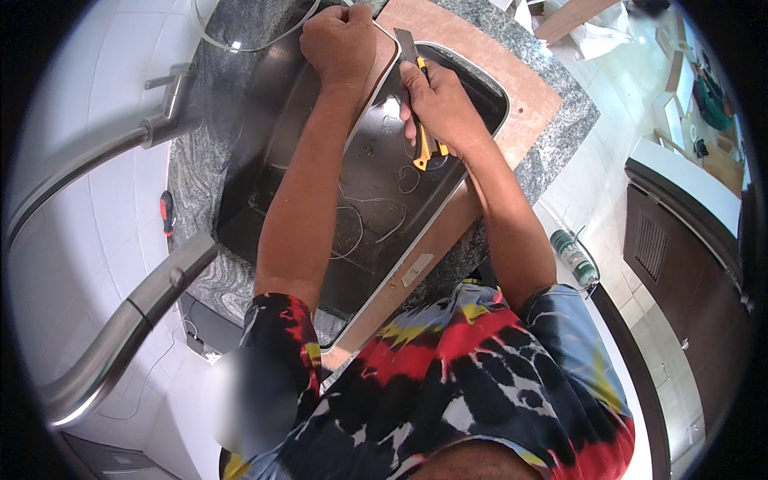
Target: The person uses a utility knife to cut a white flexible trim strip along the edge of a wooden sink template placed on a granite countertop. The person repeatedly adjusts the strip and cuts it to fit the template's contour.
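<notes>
My right hand (442, 108) is closed around a yellow and black utility knife (422, 152), its metal blade pointing up and away over the sink's far rim. At the far side, my left hand (340, 48) is a closed fist near the end of the divider. Whatever it pinches is hidden, though a bit of white shows past its knuckles. Below both hands lies a dark sink (320, 276) with a pale line along its rim. Thin curled strips (392, 228) and small debris are scattered on its bottom. Brown board (528, 96) borders the sink.
Grey speckled stone (192, 176) surrounds the board. A clear curved strip (232, 46) loops at the far left. Metal rails (136, 320) come in from the left, near a red and black tool (166, 212). To the right stands a green bottle (572, 256), with a dark cabinet (680, 264) beyond.
</notes>
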Demonstrator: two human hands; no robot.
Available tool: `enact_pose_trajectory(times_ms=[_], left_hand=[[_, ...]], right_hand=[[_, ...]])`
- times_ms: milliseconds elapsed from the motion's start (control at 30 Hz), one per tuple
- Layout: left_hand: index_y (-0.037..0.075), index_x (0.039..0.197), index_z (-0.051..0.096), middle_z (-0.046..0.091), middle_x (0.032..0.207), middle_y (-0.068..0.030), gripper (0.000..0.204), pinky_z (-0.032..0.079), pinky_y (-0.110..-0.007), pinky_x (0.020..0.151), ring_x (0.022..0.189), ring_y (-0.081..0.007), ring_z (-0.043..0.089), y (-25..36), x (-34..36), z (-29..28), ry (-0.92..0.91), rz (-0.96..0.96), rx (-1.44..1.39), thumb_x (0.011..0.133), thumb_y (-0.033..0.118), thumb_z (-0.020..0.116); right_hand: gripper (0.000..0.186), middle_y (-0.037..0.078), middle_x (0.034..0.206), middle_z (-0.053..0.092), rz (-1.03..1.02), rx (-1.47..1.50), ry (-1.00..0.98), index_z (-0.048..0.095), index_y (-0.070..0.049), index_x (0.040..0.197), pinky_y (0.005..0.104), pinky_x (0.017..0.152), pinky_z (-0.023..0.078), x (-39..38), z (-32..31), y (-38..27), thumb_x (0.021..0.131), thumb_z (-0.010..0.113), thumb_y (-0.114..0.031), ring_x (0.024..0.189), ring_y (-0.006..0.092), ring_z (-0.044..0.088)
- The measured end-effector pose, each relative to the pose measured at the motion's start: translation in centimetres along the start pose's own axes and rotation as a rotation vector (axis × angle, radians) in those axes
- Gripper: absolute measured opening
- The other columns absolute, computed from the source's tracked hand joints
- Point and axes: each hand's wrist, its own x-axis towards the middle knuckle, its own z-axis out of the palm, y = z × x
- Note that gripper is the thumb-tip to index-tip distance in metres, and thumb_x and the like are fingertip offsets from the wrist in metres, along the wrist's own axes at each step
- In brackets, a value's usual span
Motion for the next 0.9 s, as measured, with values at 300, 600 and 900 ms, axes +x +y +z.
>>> enact_pose_trajectory(times_ms=[300, 600, 900], left_hand=[[-0.005, 0.071, 0.072, 0.067, 0.060, -0.0181, 0.030, 0.051, -0.039, 0.059, 0.053, -0.0239, 0.066, -0.3, -0.2, -0.2, 0.040, -0.001, -0.029, 0.081, 0.023, 0.070], [-0.006, 0.066, 0.070, 0.058, 0.049, -0.0097, 0.029, 0.047, -0.036, 0.054, 0.049, -0.0112, 0.054, -0.1, -0.4, 0.0, 0.062, -0.008, -0.108, 0.082, 0.018, 0.069], [-0.007, 0.063, 0.068, 0.062, 0.053, -0.0052, 0.031, 0.045, -0.033, 0.050, 0.050, -0.0107, 0.055, -1.1, -0.1, 0.2, 0.081, -0.054, -0.189, 0.084, 0.015, 0.068]], right_hand=[[0.039, 0.010, 0.065, 0.063, 0.011, -0.038, 0.088, 0.059, 0.006, 0.107, 0.0343, 0.046, 0.052, -2.0, 1.2, 1.1, 0.109, 0.049, -0.032, 0.048, 0.0192, 0.065], [0.040, 0.010, 0.064, 0.062, 0.032, 0.004, 0.003, 0.056, 0.007, 0.101, 0.0346, 0.046, 0.052, -1.4, 0.3, 1.1, 0.109, 0.049, -0.031, 0.048, 0.0190, 0.064], [0.038, 0.010, 0.067, 0.063, 0.019, 0.007, -0.003, 0.056, 0.006, 0.101, 0.0351, 0.048, 0.053, -0.9, 0.8, 0.2, 0.108, 0.050, -0.031, 0.050, 0.0192, 0.065]])
